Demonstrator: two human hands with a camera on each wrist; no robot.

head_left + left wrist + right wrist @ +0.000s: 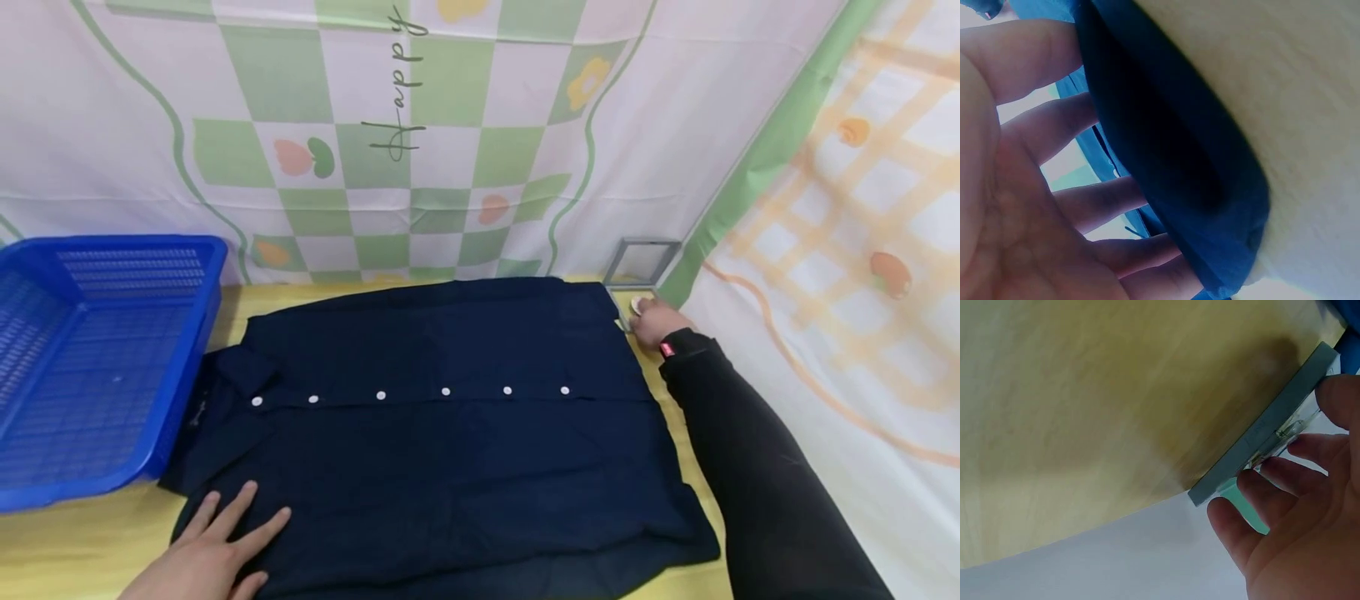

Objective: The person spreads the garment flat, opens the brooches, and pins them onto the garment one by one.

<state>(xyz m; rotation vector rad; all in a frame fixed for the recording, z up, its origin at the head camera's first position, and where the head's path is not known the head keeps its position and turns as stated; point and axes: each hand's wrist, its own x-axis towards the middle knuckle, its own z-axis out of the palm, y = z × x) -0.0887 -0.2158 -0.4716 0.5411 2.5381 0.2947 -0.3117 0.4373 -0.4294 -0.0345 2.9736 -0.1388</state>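
A dark navy button-up shirt (465,467) lies spread front up, its row of white buttons running across and its collar (232,442) to the left. My left hand (210,542) rests on it below the collar, fingers spread; in the left wrist view those fingers reach behind a dark fabric edge (1235,206). Past the hem, my right hand (651,321) is at a small grey-rimmed box (622,310) with its lid (645,243) raised. A small pale round thing (636,306) shows by its fingertips. Small clear pieces (1279,440) lie under the bent fingers; whether they pinch one, I cannot tell.
A blue plastic basket (213,300) stands left of the shirt, close against the collar. The yellowish wooden tabletop (82,542) shows around the shirt. A checked, printed curtain (450,150) hangs behind the table, and another printed cloth (840,350) hangs along the right.
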